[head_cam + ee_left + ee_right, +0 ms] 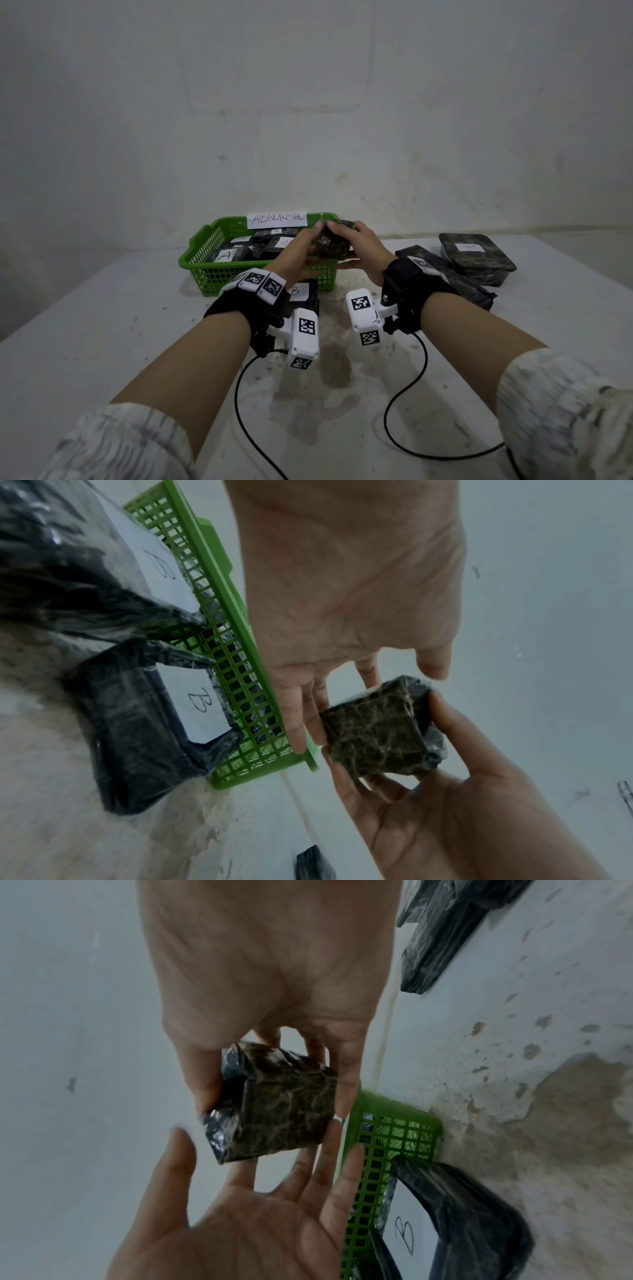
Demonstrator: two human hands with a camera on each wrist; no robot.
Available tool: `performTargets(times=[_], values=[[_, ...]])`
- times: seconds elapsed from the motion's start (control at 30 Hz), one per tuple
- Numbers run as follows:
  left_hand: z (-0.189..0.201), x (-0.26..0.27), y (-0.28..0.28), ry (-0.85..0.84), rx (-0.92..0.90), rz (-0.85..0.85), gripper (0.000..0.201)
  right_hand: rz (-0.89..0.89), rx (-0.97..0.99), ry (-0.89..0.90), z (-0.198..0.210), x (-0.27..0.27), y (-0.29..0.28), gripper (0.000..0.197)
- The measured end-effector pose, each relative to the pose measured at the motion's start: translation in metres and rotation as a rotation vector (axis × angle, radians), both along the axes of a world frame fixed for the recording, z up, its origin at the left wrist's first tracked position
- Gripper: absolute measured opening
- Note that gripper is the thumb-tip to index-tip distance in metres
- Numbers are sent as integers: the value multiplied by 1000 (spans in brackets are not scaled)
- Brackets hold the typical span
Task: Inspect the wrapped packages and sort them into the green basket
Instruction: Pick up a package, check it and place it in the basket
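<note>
I see B-labelled packages [301, 294] unsorted beneath my wrists; the right hand [363, 248] grips 1 wrapped package [334, 241], the left hand's [301, 250] straightened fingers touching it. Beyond, the green basket [205, 270] holds several A-labelled ones.

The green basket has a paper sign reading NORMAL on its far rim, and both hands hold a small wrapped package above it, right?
Not quite: in the head view the sign on the green basket reads ABNORMAL. The rest stands.
</note>
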State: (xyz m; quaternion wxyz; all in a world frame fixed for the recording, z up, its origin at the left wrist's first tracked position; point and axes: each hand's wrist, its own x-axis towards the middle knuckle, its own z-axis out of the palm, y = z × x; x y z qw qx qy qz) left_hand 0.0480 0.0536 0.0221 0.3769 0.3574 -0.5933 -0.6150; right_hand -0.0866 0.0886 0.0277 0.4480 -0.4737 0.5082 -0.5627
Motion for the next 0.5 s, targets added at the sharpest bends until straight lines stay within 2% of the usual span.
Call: performTargets(times=[0.03,0.1,0.13,0.23,0.3,0.37,0.5], values=[[0,1,0,28,11,13,33,13,-7,-28,1,0,0,39],[1,5,-3,93,-27,99,22,57,-18,-112,1,1,0,39],[0,7,-6,114,-63,150,23,80,-17,-157,1,1,0,39],[-2,12,-13,65,-212,265,41,134,3,-255,5,1,1,32],[-2,15,-14,38,-273,276,45,126,28,-212,5,1,0,23],[-1,18,-13,31,-315,277,58,91,70,-126,2,3,-2,22],[2,25,-12,90,-320,266,85,75,120,-67,-2,1,-3,36]])
